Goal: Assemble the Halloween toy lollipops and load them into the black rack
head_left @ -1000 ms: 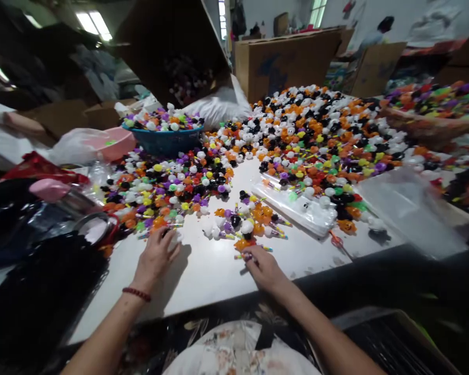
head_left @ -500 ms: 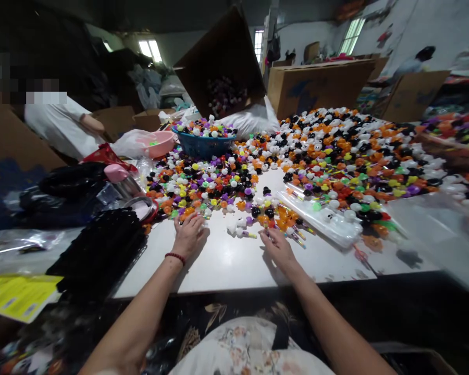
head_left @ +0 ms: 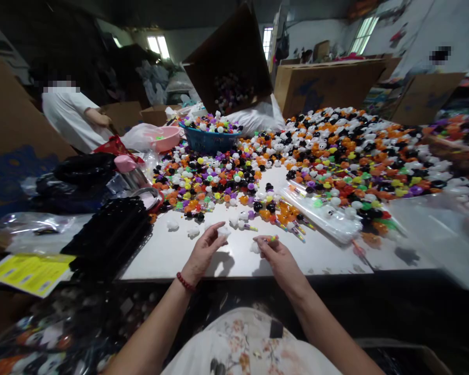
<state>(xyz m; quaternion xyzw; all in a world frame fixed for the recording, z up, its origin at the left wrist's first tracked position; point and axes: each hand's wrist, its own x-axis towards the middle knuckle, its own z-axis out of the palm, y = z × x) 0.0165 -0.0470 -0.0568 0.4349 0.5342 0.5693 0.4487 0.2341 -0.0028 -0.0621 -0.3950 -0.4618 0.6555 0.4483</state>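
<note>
In the head view, my left hand [head_left: 204, 254], with a red bead bracelet, is raised above the front of the white table [head_left: 156, 260]. Its thumb and fingers are closed on a small white plastic figure [head_left: 224, 232]. To its right, my right hand [head_left: 282, 260] pinches a short multicoloured stick [head_left: 272, 239] with a white figure topper [head_left: 255, 247] at its left end. The two held pieces are apart. Just beyond the hands lies another stick with a striped end [head_left: 250, 227], beside a bunch of orange-topped sticks [head_left: 287, 212]. Loose white figures [head_left: 193, 232] lie left of my left hand.
Mixed small toppers [head_left: 347, 151] are heaped across the back and right. Clear plastic bags [head_left: 320, 213] lie at centre right, with scissors [head_left: 360, 251] nearby. A blue basin [head_left: 209, 141] stands behind, below a tilted carton [head_left: 234, 57]. Black material [head_left: 109, 234] lies left. A person in white [head_left: 70, 117] stands beyond.
My left hand has come back from the pile's edge toward the right and now holds a white figure. My right hand has drawn a stick slightly nearer. The camera view has shifted a little.
</note>
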